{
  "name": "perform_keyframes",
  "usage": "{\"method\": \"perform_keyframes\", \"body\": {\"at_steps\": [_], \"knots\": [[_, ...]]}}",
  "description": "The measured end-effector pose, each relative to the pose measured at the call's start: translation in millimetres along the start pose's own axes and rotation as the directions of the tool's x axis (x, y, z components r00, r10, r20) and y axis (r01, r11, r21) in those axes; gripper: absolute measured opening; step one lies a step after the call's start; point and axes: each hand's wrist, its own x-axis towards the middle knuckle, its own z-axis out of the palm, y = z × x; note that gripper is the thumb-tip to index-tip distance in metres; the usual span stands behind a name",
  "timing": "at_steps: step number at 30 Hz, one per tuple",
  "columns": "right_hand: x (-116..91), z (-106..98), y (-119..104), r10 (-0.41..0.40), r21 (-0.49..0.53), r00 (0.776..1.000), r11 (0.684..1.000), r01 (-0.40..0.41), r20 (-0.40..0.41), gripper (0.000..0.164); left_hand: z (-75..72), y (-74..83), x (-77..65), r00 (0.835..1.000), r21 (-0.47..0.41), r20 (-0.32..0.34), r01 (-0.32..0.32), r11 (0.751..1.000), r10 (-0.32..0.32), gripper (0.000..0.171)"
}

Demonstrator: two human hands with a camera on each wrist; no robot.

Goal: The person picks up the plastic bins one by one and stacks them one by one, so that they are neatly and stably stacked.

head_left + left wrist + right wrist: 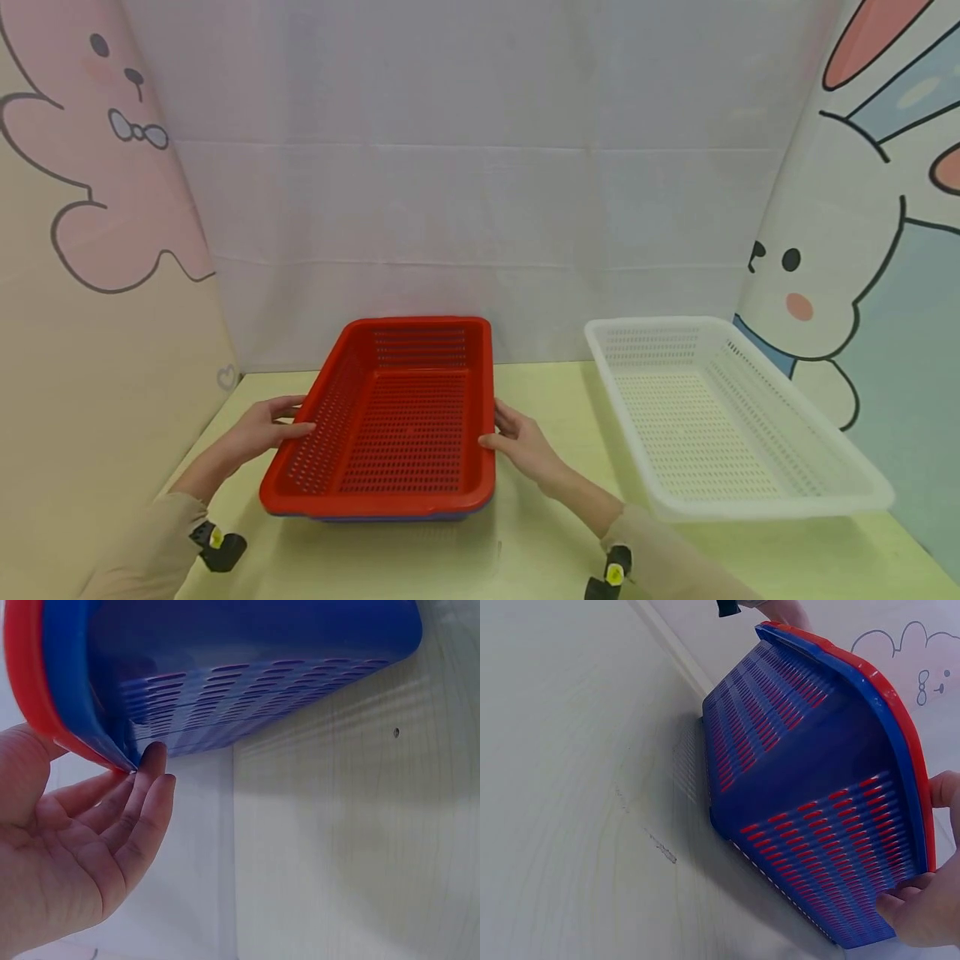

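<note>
A red plastic basket (pixel 408 433) with slotted sides is nested inside a blue basket (pixel 810 772) on the left half of the table. In the head view only a thin blue edge shows under the red rim. My left hand (pixel 258 429) grips the stacked rims at the left side, thumb on top and fingertips beneath, as the left wrist view shows. On the opposite side my right hand (pixel 528 446) pinches both rims, its thumb over the red one and its fingers curled below against the blue wall.
To the right stands a white slotted basket (pixel 735 508) on the pale wood-grain table (pixel 547 383). A white curtain (pixel 480 208) hangs behind. Side panels bear cartoon animals, a pink one at left and a white rabbit (pixel 817 275) at right.
</note>
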Motion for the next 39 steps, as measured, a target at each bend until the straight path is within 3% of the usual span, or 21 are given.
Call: {"method": "perform_keyframes", "body": {"at_steps": [4,8,12,16,19,22,29,32,36,39], "knots": [[-3.2,-2.9,-2.4,-0.003,-0.032,1.000,0.999,0.003,-0.014,0.063,1.0,4.1,1.0,1.000,0.064,-0.026,-0.006,0.998,0.008,0.067],[-11.3,-6.7,-8.5,-0.015,-0.108,0.999,0.994,0.009,-0.046,0.061,2.6,16.2,-0.8,0.994,0.164,-0.100,0.063,0.984,-0.047,0.068],[-19.5,-19.5,-18.8,-0.019,-0.169,0.997,0.986,0.007,-0.073,0.056,7.5,38.0,-0.6,0.978,0.177,-0.188,0.127,0.976,-0.093,0.067],[-24.7,-43.2,-27.7,-0.038,-0.236,0.998,0.971,0.026,-0.046,0.050,19.4,66.7,1.2,0.961,0.149,-0.268,0.103,0.983,-0.061,0.063],[-27.5,-64.1,-30.0,-0.064,-0.278,0.998,0.959,0.058,-0.010,0.046,35.7,88.6,1.7,0.958,0.103,-0.285,0.053,0.993,-0.021,0.060],[-30.1,-84.8,-30.0,-0.096,-0.295,0.995,0.951,0.092,0.001,0.043,56.9,106.7,3.0,0.965,0.057,-0.262,-0.014,0.998,0.028,0.058],[-37.4,-131.0,-28.2,-0.112,-0.322,0.992,0.943,0.088,-0.058,0.039,114.4,137.2,8.2,0.975,-0.096,-0.203,-0.106,0.990,0.085,0.054],[-41.3,-149.4,-27.8,-0.113,-0.343,0.990,0.936,0.079,-0.080,0.040,138.5,151.2,7.9,0.976,-0.195,-0.197,-0.129,0.972,0.090,0.051],[-44.4,-173.9,-27.0,-0.093,-0.392,0.987,0.919,0.035,-0.130,0.040,165.5,172.4,6.1,0.973,-0.336,-0.194,-0.185,0.923,0.124,0.050],[-46.1,-192.3,-27.6,-0.093,-0.439,0.983,0.898,0.015,-0.158,0.039,183.2,184.6,6.6,0.967,-0.395,-0.194,-0.233,0.889,0.167,0.050]]}}
